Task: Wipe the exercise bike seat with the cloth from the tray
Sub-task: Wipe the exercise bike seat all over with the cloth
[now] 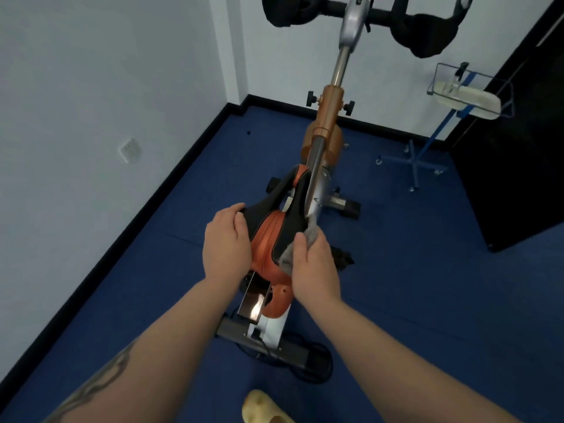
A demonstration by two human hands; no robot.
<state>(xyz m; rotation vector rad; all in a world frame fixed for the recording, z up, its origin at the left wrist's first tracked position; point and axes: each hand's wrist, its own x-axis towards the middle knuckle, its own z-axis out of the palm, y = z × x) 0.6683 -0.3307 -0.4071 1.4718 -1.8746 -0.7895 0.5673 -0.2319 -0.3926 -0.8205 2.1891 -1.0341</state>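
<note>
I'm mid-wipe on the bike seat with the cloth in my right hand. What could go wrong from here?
1. The right hand presses the grey fuzzy cloth on the right edge of the orange-and-black bike seat; the left side under the left hand may stay unwiped.
2. Only a small bunch of cloth shows past the fingers, so it could slip out.
3. The cloth end lies near the silver seat post and might snag.
</note>
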